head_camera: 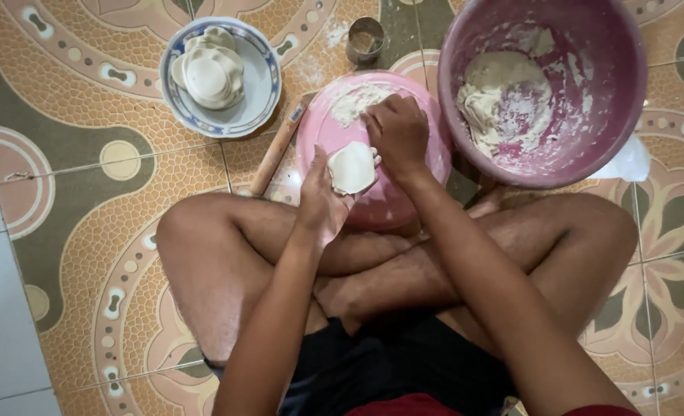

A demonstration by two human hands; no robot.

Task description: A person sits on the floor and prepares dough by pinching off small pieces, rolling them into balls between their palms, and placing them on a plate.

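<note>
- While sitting cross-legged on the patterned tile floor (88,254), the person's left hand (323,202) cups a flat round dough disc (351,167), fingers curled under it
- right hand (397,132) pinches the disc's top edge, over the pink tray (320,127)
- rolling pin (279,148) lies beside the tray
- blue-rimmed bowl (259,85) holds stacked discs, big pink basin (611,115) holds dough

Rolling pin (278,149) partly hidden beneath pink tray (323,127).
</note>
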